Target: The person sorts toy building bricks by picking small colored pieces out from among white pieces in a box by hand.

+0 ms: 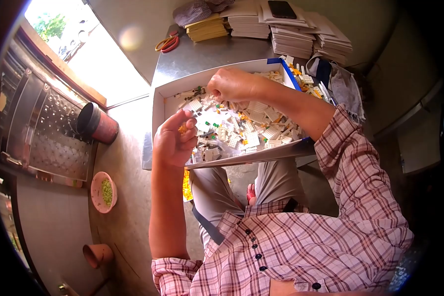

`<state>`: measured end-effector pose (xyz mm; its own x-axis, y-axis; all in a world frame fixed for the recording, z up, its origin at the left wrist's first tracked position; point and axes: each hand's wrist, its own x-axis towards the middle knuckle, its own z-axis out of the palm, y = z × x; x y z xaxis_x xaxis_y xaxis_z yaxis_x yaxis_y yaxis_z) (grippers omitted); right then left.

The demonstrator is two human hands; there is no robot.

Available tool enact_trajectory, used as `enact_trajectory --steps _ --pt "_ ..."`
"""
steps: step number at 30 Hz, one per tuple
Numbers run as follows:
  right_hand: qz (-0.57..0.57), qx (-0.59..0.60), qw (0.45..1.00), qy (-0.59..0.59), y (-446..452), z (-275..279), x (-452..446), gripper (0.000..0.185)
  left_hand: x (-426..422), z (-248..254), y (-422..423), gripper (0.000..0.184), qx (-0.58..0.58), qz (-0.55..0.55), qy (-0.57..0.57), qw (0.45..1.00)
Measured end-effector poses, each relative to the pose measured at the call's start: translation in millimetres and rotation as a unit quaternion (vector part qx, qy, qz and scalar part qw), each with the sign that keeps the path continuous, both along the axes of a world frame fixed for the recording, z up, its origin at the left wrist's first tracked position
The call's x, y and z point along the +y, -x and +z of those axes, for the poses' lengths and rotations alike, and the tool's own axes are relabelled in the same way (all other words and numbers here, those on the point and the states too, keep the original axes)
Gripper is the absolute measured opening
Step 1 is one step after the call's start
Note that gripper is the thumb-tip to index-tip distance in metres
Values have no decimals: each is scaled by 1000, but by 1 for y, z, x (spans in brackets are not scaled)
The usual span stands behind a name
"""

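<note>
A shallow white box (164,101) on the table holds many loose toy building bricks (251,139), mostly white, with some orange, green and grey ones. My left hand (173,143) is raised over the box's left side, palm up, fingers curled around small orange bricks (182,129). At its thumb and fingertip there is a small dark piece, too small to name. Above the far part of the box, my right hand (229,85) is closed with the knuckles up. Its fingertips are turned away, so whatever it may hold is hidden.
Paper stacks (291,39) with a phone (282,9) on top stand behind the box. Red-handled scissors (168,42) lie at the back left. More bricks and cloths (345,81) are to the right. A bucket (98,123), bowl (103,192) and pot (97,255) are on the floor.
</note>
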<state>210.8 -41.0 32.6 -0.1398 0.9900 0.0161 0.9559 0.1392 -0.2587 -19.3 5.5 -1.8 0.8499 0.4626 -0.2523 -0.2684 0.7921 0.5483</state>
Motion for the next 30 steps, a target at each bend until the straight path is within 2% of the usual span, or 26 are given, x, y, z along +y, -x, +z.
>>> enact_trajectory --steps 2,8,14,17,18,20,23,24,26,27,30 --pt "7 5 1000 -2 -3 -2 1 7 -2 2 -1 13 14 8 -2 1000" --pt "7 -92 996 -14 1 -4 1 11 -5 8 -3 11 48 20 -4 999" --pt "22 -75 996 -38 3 6 -4 11 -4 8 -3 12 56 19 -11 998" --pt "-4 71 993 -98 4 14 -2 10 -2 5 -4 16 65 12 -10 998" --pt "29 179 981 -67 7 16 -2 10 -3 7 -5 18 75 9 -5 997" --pt "91 387 918 0 18 26 -6 9 -5 14 -6 22 75 -13 -3 997" --pt "111 459 880 54 34 43 -17 11 -7 19 -8 26 46 -54 -3 997" --pt "92 424 901 24 30 45 -16 15 -5 15 -7 26 35 -57 2 998" --pt "1 185 982 -19 11 49 -10 20 -2 8 -4 24 20 -57 5 998" --pt "-44 60 996 -40 3 49 -10 23 -2 7 -3 22 20 -48 2 999" --pt "-121 -174 972 102 -11 44 -19 28 -2 7 -3 18 29 -20 -3 999"
